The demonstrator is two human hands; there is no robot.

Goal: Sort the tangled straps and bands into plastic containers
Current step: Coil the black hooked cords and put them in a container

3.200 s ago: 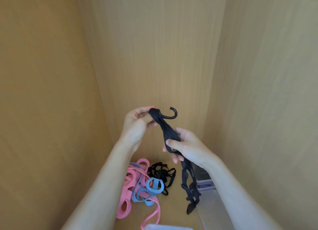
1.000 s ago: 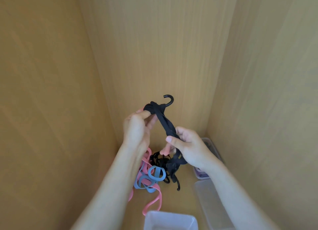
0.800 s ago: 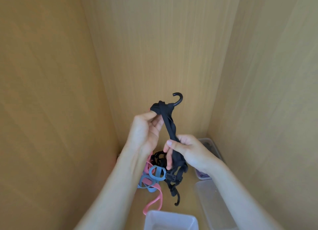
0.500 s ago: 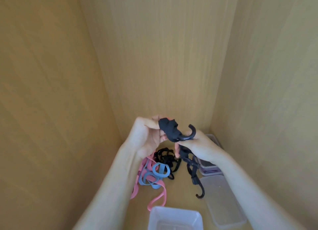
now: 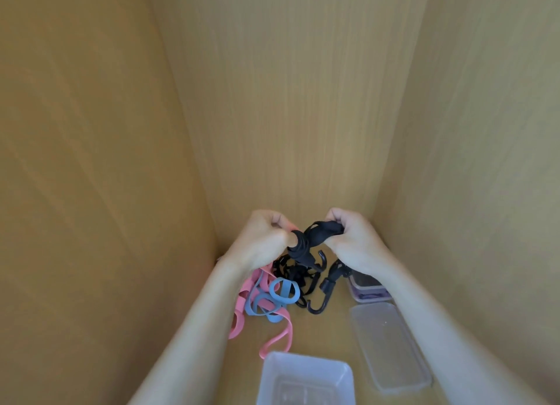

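Observation:
Both hands hold one black hooked strap, bunched between them. My left hand grips its left part and my right hand its right part. One hook curls below the left hand, and another hook end dangles under my right hand. Beneath on the wooden floor lie a tangle of pink bands, blue bands and more black straps. A clear plastic container stands at the near edge.
A flat clear lid or container lies at the right. Behind it stands a small purple-rimmed container, partly hidden by my right arm. Wooden walls close in on the left, back and right.
The black strap was held stretched upright; both hands have come down and together, folding it into a bunch. Its lower hook end now hangs near the floor.

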